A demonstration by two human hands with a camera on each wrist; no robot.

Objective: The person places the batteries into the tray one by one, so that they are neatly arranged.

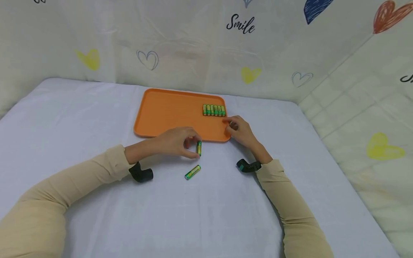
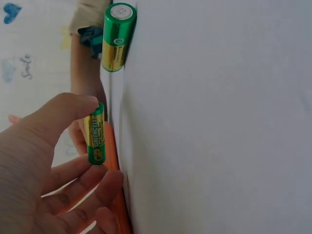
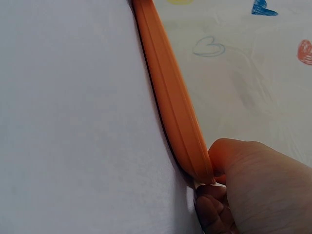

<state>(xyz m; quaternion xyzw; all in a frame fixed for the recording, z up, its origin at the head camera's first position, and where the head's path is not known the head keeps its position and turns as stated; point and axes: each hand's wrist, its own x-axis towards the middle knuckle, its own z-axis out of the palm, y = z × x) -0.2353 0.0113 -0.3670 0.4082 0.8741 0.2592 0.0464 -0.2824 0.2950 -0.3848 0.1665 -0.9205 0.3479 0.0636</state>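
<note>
My left hand (image 1: 175, 141) pinches a green and gold battery (image 1: 198, 148) by its two ends, just in front of the orange tray (image 1: 174, 114). In the left wrist view the thumb presses the top of this battery (image 2: 95, 134) and fingertips meet its lower end. A second battery (image 1: 192, 172) lies slanted on the white cloth below that hand. At the tray's right front corner, my right hand (image 1: 241, 132) grips the edge. Its thumb lies on the rim (image 3: 195, 141) in the right wrist view, other fingers curled beside it.
Several matching batteries (image 1: 214, 110) stand side by side in a row at the tray's right side. White cloth (image 1: 167, 218) covers the table. A wall sheet (image 1: 193, 46) with printed hearts rises behind it. Black wrist cameras (image 1: 248, 166) sit on both cuffs.
</note>
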